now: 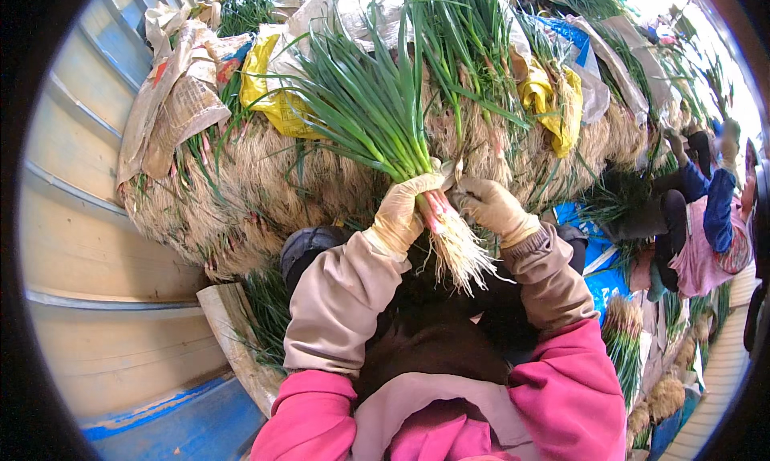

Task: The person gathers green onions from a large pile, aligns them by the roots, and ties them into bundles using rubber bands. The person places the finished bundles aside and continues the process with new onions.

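My left hand [400,211], in a pale thin glove, is closed around the pink-and-white lower stems of a bunch of green garlic [385,124]. Its long flat leaves fan up and left, while pale stringy roots [460,250] hang below the fist. Close against the bunch on the right is my right hand [493,205], gloved the same way. Its thumb and fingers pinch a thin brownish strip [459,169] beside the stems. The fingertips partly hide where the strip meets the bunch.
A long heap of rooted garlic plants [289,172] lies ahead, partly under woven sacks [186,94] and yellow plastic bags [271,88]. A ribbed metal wall [90,220] rises at left. Another person [710,238] sits at right, near a blue printed sack [604,286] and a garlic bundle [622,340].
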Available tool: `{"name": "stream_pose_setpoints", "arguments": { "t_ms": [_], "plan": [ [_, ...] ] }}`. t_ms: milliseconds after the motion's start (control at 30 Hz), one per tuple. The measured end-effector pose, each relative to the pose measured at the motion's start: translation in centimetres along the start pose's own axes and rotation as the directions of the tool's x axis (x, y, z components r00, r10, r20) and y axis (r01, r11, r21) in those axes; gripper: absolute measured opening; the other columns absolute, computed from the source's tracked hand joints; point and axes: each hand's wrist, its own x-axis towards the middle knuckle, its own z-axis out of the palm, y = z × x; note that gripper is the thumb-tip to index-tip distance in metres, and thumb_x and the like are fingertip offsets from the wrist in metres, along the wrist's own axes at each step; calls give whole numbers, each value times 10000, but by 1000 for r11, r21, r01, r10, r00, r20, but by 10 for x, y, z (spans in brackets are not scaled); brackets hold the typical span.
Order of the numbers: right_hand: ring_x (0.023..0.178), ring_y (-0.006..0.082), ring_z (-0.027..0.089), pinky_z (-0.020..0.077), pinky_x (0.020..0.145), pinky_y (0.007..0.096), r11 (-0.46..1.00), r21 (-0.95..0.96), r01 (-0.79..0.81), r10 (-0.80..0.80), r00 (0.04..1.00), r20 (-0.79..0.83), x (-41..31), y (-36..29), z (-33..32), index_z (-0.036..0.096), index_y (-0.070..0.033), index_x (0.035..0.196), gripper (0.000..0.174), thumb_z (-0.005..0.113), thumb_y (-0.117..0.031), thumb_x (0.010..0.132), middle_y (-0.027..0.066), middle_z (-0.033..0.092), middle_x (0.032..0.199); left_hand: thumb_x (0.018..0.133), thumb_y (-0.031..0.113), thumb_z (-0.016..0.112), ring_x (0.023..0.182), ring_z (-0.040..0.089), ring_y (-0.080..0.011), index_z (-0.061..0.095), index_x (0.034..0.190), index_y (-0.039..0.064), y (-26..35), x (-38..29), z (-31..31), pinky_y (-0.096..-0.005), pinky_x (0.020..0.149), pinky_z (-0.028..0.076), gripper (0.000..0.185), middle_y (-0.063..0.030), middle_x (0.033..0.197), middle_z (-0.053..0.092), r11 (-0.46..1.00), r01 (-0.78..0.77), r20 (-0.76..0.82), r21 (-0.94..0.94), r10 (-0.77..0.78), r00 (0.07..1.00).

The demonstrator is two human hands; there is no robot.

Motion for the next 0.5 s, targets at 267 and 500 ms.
{"name": "stream_pose_setpoints", "arguments": {
  "t_ms": [267,500],
  "plan": [
    [755,193,615,492,619,281,463,886,16,163,981,-103,50,-9,-22,488,-26,1197,331,535,-108,880,118,631,928,799,-5,558,1036,563,-358,499,1078,26,-9,6,13,-486,914,443,287,-178,1042,585,1000,-6,-94,-23,4,996],
    [500,139,575,460,460,225,724,686,70,185,938,-291,53,-14,-7,633,3,902,164,567,-146,880,64,617,654,794,-27,586,809,638,-269,537,994,25,-21,11,12,-402,742,533,212,-124,888,622,999,-46,-125,-18,43,991]
  ]
}}
